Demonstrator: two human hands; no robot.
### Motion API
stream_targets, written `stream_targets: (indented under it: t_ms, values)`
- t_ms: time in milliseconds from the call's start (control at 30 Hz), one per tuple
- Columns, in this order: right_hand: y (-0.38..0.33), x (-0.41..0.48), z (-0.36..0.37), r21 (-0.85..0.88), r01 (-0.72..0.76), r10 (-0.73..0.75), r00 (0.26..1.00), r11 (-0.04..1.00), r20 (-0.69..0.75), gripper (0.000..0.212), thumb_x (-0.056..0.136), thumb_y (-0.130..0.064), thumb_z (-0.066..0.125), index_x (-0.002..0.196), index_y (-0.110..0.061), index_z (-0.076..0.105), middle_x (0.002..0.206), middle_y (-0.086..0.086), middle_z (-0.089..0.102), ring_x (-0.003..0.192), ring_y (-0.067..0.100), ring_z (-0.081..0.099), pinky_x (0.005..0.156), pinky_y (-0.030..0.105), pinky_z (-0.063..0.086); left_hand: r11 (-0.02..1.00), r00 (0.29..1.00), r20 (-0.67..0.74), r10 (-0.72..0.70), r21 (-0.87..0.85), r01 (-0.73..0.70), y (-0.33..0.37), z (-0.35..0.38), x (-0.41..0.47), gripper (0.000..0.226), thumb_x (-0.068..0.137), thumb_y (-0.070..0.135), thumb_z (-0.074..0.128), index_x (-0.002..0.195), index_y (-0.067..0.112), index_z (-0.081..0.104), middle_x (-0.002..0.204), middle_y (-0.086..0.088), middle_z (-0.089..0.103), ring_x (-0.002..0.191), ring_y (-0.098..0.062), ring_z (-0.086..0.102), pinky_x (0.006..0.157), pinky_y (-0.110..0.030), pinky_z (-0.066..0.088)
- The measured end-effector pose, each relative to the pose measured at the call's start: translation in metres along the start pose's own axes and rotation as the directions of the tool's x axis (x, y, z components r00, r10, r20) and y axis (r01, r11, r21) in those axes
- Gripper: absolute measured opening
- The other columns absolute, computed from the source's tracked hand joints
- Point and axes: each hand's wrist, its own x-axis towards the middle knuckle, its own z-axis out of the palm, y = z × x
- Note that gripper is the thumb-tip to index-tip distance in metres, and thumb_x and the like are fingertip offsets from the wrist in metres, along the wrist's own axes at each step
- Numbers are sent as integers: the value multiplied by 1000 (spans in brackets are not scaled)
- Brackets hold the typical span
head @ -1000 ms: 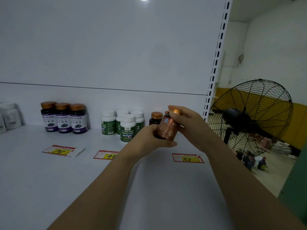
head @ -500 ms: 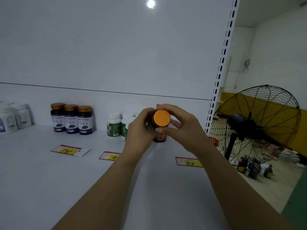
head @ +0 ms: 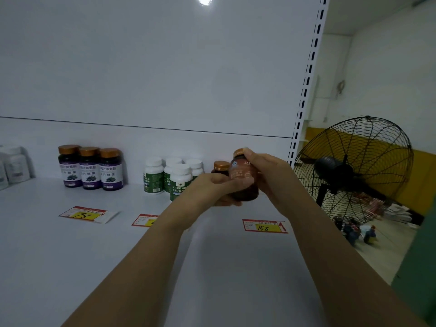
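1. Both hands grip one brown bottle [head: 244, 182] in the head view. The left hand [head: 212, 188] curls round its lower half from the left. The right hand [head: 271, 178] wraps the upper body, fingertips up at the gold cap [head: 239, 152].
2. Bottle is held clear of the shelf [head: 70, 256], just in front of a matching bottle [head: 221, 166] standing at the back, beyond the 158 price tag [head: 264, 225].
3. Change: half a second ago the cap pointed at the camera. Now the bottle is back near upright, label facing out, leaning slightly left.
4. Read: the turn-over check looks done. Likely next is a set-down beside its twin.
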Motion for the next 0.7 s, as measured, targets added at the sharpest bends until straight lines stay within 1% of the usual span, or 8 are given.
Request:
stream_targets:
  t_ms: [100,167,267,333,400,500,600,700]
  values:
    - [6,1,-1,-31,-192,192,981,981,-22,46,85,-39,66,108,1,66,102,18,69,94,30,68,78,33,58,987,987,68,-143,-68,148,-1,-1,0,60,61,57,68,99,11,67,89,-12,74,84,-26,72,85,-35,55]
    - [9,-1,-2,-31,-230,229,973,973,-23,46,85,-38,67,108,2,67,96,18,69,84,25,68,63,26,55,977,976,93,-196,-68,203,-3,-2,0,60,65,59,64,101,11,66,88,-15,74,85,-28,71,85,-36,55]
    - [11,-2,-4,-22,-240,239,971,971,-17,45,86,-36,67,110,2,66,95,18,68,80,23,67,57,22,53,974,970,121,-211,-60,219,-5,-3,1,59,69,59,63,103,10,65,90,-17,73,87,-29,71,88,-38,54]
    - [10,0,-4,-34,-238,238,971,971,-25,44,86,-35,67,110,1,65,101,19,69,87,25,68,60,24,55,974,970,133,-204,-73,215,-5,-3,1,55,69,55,64,104,12,64,92,-15,73,89,-28,71,88,-37,54]
    - [9,3,-3,-40,-213,211,977,976,-38,42,86,-32,66,111,1,65,106,19,68,96,28,67,71,29,58,975,971,138,-195,-79,207,-6,-3,1,46,72,47,68,104,14,64,95,-11,74,90,-25,71,90,-35,53]
    - [6,4,-3,-16,-99,100,994,995,43,34,87,-20,65,116,-1,62,113,17,66,102,28,66,87,36,56,992,989,84,-121,50,118,-12,-4,4,32,78,29,74,105,12,68,97,-6,74,94,-20,69,95,-36,51]
    - [6,4,-4,-224,10,4,998,975,61,36,85,-18,69,119,-11,61,111,10,66,103,22,65,93,36,53,976,999,-46,-20,216,29,-18,-3,7,29,75,19,78,102,14,70,94,-1,74,93,-16,68,90,-30,51]
    - [9,4,-4,-427,65,-51,998,902,44,42,79,-25,75,118,-16,60,110,5,65,101,19,64,90,37,55,941,996,-88,10,337,20,-25,2,12,35,75,19,77,108,17,64,102,1,70,96,-14,65,89,-25,49]
